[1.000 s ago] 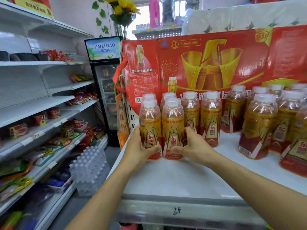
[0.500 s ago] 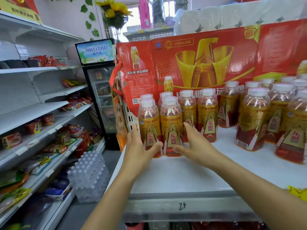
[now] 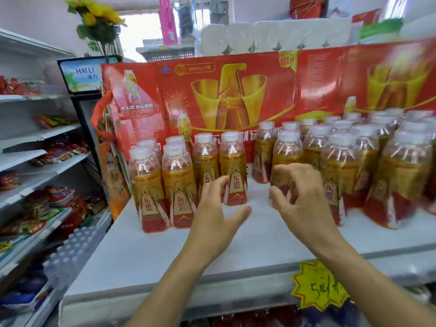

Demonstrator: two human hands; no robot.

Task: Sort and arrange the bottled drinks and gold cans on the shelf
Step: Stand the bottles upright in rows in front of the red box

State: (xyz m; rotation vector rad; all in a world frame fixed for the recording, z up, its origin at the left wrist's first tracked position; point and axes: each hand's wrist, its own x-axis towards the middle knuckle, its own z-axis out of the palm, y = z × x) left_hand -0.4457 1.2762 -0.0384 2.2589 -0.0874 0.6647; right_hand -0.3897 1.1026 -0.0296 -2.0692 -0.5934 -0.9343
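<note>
Both hands now off the front-left pair of bottles (image 3: 162,185) gripped a sec ago; that pair stands upright, just left of the left hand (image 3: 215,215), tight vs. two more caps behind. Left hand hovering w/ fingers spread and lightly bent, holding nothing, fingertips just in front of the next pair (image 3: 219,168), contact w/ it not clear. Right hand (image 3: 299,199) shifted right since then, fingers curled like a claw over the lower part of a lone bottle (image 3: 286,166); looks about to close, actual grip not certain, blur too heavy. Meaning for task: left block prob. squared up, next move likely pulling the loose bottles leftward to close the bare gap of shelf (image 3: 257,192) between the hands. Crowded bottle group (image 3: 368,166) right of right hand, packed close, some shrink-wrapped by the look, so knuckles or wrist could knock a neighbour when dragging. Red promo carton (image 3: 236,95) directly beyond both hands, acting as backstop, no room to push further back. Yellow price tag (image 3: 318,286) on shelf lip below right wrist. Snack shelves (image 3: 47,161) and fridge sign (image 3: 81,75) far left of left hand, paper rolls (image 3: 259,36) above carton. No gold cans seen.
</note>
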